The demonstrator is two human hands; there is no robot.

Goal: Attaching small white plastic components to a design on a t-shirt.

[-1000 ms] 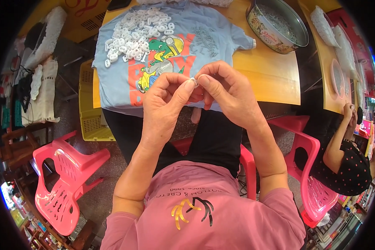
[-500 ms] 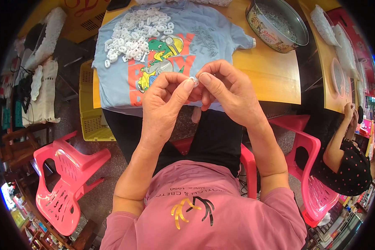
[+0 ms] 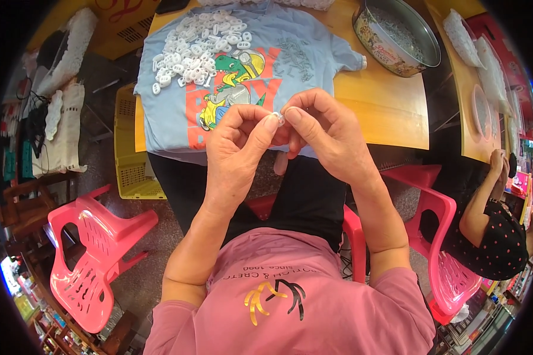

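Observation:
Over the near table edge, my left hand [image 3: 237,151] pinches a small white plastic piece [image 3: 279,118] between thumb and forefinger. Thumb and fingers of my right hand [image 3: 334,139] close on its other side; any smaller part in them is hidden. Beyond my hands a light blue T-shirt [image 3: 160,118] with a cartoon dinosaur print is spread over the table. A heap of white oval plastic pieces [image 3: 198,47] with holes lies on its left part. Several tiny greyish, see-through-looking parts [image 3: 293,59] are scattered on its right part.
An oval tin [image 3: 379,50] with more small greyish parts stands at the back right of the wooden table [image 3: 385,112]. Pink plastic chairs [image 3: 92,266] stand on both sides, and a yellow crate [image 3: 137,180] at the left. Another person [image 3: 491,231] sits far right.
The view has shifted slightly, so the table and shirt appear a little lower and to the right. Both hands keep their pinch on the white piece, which seems slightly turned.

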